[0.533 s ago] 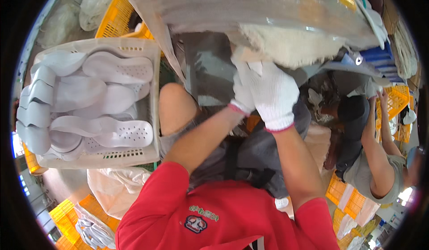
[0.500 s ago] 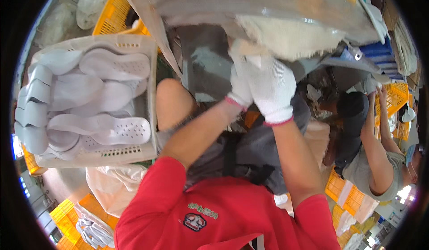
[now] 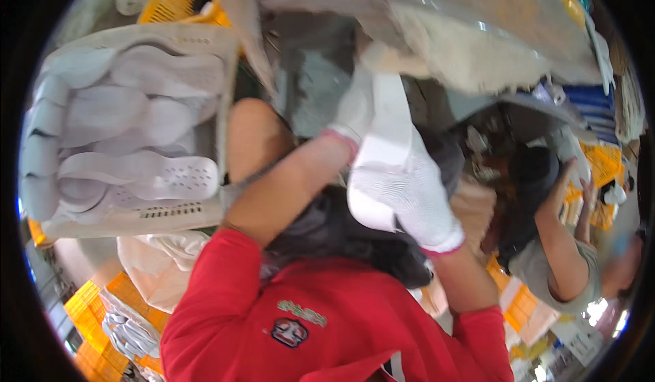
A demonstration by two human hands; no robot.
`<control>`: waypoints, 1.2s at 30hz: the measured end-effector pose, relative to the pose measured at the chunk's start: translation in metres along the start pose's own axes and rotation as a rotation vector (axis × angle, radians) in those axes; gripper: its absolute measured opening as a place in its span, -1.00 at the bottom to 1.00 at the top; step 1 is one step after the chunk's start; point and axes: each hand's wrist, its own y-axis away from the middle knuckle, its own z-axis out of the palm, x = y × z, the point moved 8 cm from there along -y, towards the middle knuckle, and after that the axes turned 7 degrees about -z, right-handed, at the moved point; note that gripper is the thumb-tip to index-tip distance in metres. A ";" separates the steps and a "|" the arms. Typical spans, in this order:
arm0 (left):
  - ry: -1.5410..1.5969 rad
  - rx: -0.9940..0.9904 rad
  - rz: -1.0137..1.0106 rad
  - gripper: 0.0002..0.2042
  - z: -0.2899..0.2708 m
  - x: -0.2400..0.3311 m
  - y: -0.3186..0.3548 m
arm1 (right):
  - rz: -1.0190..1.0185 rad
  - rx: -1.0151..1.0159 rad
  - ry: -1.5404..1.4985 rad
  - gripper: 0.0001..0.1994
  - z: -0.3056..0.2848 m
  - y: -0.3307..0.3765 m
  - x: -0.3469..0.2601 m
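A long white shoe sole (image 3: pixel 387 133) lies slantwise between my hands, its rounded end nearer to me. My right hand (image 3: pixel 419 194), in a white knit glove, is closed around its near part. My left hand (image 3: pixel 358 105), also gloved, is beside the sole's far part; its fingers are blurred and partly hidden. Just beyond the hands is the pale fuzzy cloth edge (image 3: pixel 464 51) of a plastic-covered surface (image 3: pixel 477 6). At my left stands a whitish crate (image 3: pixel 136 230) with several similar white soles (image 3: pixel 143 177), some with small holes.
Yellow crates (image 3: pixel 92 314) stand at the lower left, with another yellow crate (image 3: pixel 170 0) at the far left. A pale sack (image 3: pixel 160 266) lies below the white crate. To the right, another person's arm (image 3: pixel 563 201) reaches forward near yellow crates (image 3: pixel 604 167).
My right hand has come back toward me, and the white sole now shows in it. The left hand stays near the cloth edge. The whole view has shifted slightly.
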 end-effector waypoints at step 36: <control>-0.591 -0.047 0.620 -0.56 0.013 0.006 0.021 | -0.301 0.244 0.952 -0.70 -0.007 -0.046 -0.052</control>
